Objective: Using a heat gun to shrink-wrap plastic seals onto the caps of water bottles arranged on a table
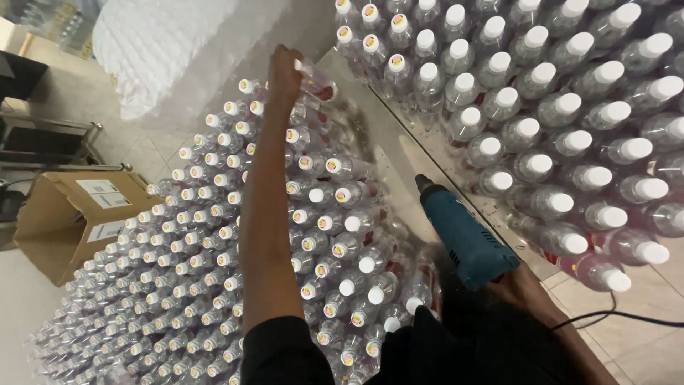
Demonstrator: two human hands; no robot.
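Head view: bottles (214, 235) fill the space below and around the left hand (283, 75), which closes on one bottle (317, 80) at full reach. Right hand (524, 289), nearer the body, grips a blue heat gun (459, 232); keeping its nozzle off the plastic seems wise.

The right hand (524, 285) is mostly tucked behind the blue heat gun (459, 232), so its fingers can't be made out at all. Past the heat gun, the left hand (283, 75) is motion-blurred where it meets a bottle (317, 80); grip unclear. The upright bottles (570, 107) right of the heat gun run off the frame edge. The cardboard box (75, 217) labels are too small to read.
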